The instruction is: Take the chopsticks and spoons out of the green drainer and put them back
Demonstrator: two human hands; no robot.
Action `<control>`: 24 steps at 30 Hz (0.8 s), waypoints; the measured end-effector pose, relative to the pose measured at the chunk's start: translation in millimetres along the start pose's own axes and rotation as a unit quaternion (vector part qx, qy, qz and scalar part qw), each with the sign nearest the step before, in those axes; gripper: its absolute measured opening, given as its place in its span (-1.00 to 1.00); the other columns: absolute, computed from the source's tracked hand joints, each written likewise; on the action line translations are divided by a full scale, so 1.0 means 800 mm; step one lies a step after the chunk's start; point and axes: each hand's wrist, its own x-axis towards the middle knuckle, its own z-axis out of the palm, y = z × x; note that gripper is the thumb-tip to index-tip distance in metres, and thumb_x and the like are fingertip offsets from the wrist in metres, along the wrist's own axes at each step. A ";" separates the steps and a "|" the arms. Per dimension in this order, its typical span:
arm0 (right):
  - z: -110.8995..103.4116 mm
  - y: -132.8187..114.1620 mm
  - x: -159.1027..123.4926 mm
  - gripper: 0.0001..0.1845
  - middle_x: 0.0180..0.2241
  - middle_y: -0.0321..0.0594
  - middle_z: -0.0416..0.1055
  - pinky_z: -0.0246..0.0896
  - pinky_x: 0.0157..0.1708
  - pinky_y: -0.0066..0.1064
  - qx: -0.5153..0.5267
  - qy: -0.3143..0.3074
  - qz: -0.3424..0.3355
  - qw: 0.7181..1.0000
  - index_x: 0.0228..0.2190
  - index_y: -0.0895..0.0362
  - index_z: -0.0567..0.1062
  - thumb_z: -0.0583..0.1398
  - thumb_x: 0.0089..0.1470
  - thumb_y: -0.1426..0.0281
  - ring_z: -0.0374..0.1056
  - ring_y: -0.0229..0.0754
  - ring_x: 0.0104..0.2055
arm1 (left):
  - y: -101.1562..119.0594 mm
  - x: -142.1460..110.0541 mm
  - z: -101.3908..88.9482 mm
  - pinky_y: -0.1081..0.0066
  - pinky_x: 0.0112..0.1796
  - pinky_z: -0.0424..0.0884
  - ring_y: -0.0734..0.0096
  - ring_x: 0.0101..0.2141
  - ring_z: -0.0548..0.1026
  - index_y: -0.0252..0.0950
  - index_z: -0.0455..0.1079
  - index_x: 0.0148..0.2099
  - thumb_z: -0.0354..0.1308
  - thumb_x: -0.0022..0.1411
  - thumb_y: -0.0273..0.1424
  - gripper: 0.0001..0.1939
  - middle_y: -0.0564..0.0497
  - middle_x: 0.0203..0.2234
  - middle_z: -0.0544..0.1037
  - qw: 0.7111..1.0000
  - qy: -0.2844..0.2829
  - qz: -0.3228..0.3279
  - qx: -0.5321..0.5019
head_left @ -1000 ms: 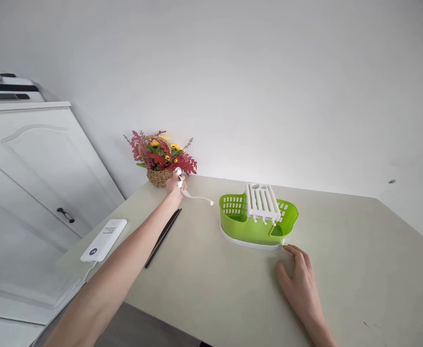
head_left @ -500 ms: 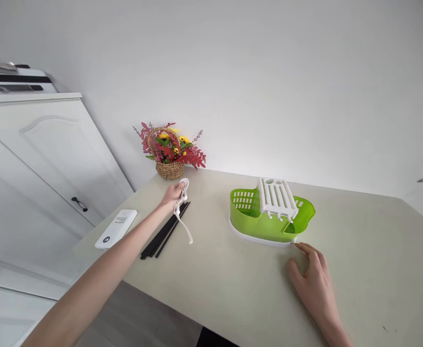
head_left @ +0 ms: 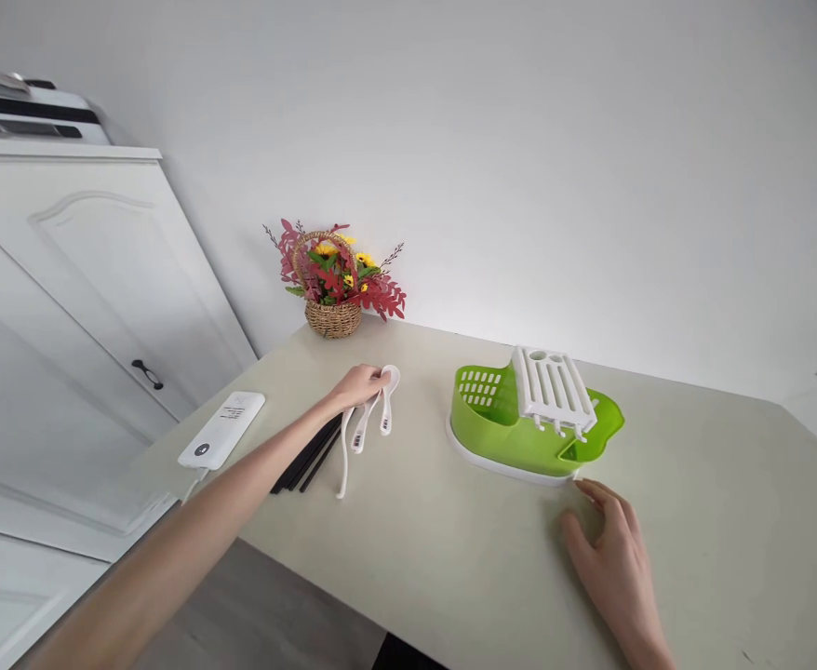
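Observation:
My left hand [head_left: 363, 383] grips a bunch of white spoons [head_left: 387, 409] by their bowl end, over the left part of the table. Their handles hang down, two with small printed labels and one longer and curved. Black chopsticks [head_left: 311, 458] lie on the table just below and to the left of this hand, partly hidden by the forearm. My right hand [head_left: 610, 549] rests on the tabletop, thumb and fingers apart, with fingertips at the white base's right front edge. On that base stands a green plastic utensil holder [head_left: 499, 445] with a white slotted rack [head_left: 554, 386] across its top.
A wicker basket [head_left: 333, 319] of red and yellow flowers stands at the back left against the wall. A white power bank [head_left: 223, 428] with a cable lies near the table's left edge. White cabinets [head_left: 94, 279] stand beyond that edge.
My left hand has come away from the flower basket toward the front and right with the spoons, whose handles now hang down. My right hand stays by the holder; the view shifts slightly.

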 end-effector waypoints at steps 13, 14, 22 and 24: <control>-0.004 -0.004 0.001 -0.47 0.15 -0.05 0.38 0.29 0.00 -0.08 -0.005 -0.004 0.018 1.000 0.06 0.07 0.42 0.13 0.09 0.14 0.35 0.14 0.17 | -0.012 -0.002 0.039 0.43 -0.49 0.16 0.39 -0.59 0.38 -0.22 0.34 -0.53 0.10 0.25 -0.12 -0.62 0.09 -0.65 0.48 0.989 -0.068 0.065 0.111; -0.004 -0.004 0.001 -0.47 0.15 -0.04 0.38 0.28 0.02 -0.07 -0.005 -0.003 0.017 1.000 0.06 0.07 0.42 0.12 0.10 0.14 0.35 0.14 0.17 | -0.012 -0.001 0.041 0.43 -0.49 0.15 0.40 -0.60 0.37 -0.22 0.35 -0.53 0.10 0.25 -0.12 -0.62 0.09 -0.65 0.48 0.988 -0.070 0.070 0.116; -0.004 -0.010 0.002 -0.51 0.13 -0.03 0.38 0.24 0.06 -0.09 0.006 0.002 0.008 1.000 0.05 0.09 0.42 0.11 0.13 0.17 0.34 0.12 0.16 | 0.005 -0.001 0.045 0.43 -0.51 0.09 0.39 -0.62 0.35 -0.18 0.36 -0.52 0.11 0.26 -0.18 -0.67 0.08 -0.68 0.43 0.977 -0.063 0.119 0.167; -0.005 -0.010 0.002 -0.51 0.13 -0.05 0.39 0.24 0.06 -0.11 0.009 -0.001 0.010 1.000 0.05 0.08 0.41 0.11 0.13 0.18 0.35 0.11 0.15 | 0.008 -0.004 0.047 0.42 -0.50 0.11 0.35 -0.59 0.40 -0.18 0.39 -0.49 0.12 0.26 -0.19 -0.70 0.06 -0.65 0.47 0.973 -0.052 0.130 0.185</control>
